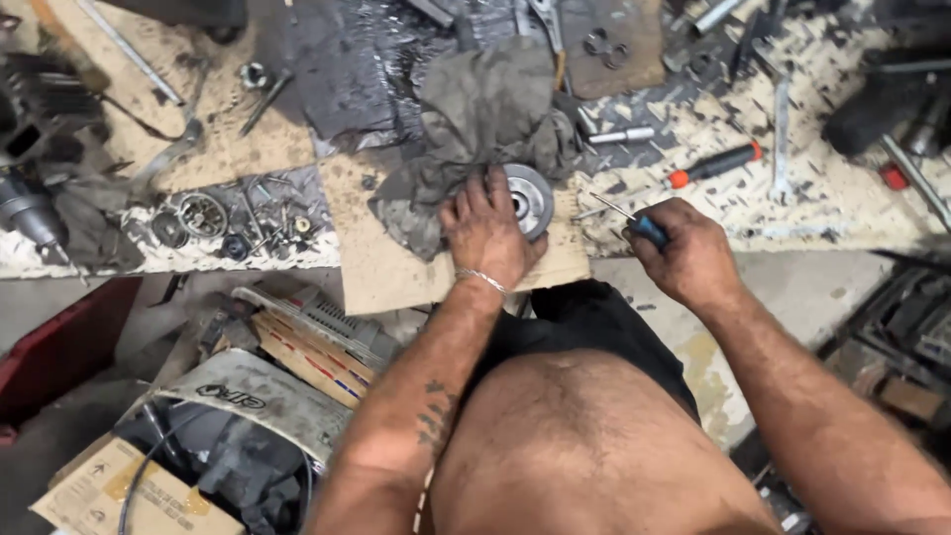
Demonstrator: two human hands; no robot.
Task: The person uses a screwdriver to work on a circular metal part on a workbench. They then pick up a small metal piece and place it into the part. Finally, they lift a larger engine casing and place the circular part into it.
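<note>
Our left hand [485,230] presses down, fingers spread, on the round metal pulley [527,199] lying on cardboard at the surface's near edge, which looks heavy, stiff and greasy, best held by the rim, while at three o'clock our right hand [686,256] is clamped on a thin blue-handled screwdriver [634,224].

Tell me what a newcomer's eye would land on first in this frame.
Probably the left hand at the centre, pressing a round grey metal disc onto a sheet of cardboard, with a grimy grey rag heaped just behind it. To its right, the right hand grips a blue-handled screwdriver, tip pointing toward the disc. Beyond it, a red-and-black screwdriver stands out on the cluttered workbench.
</note>
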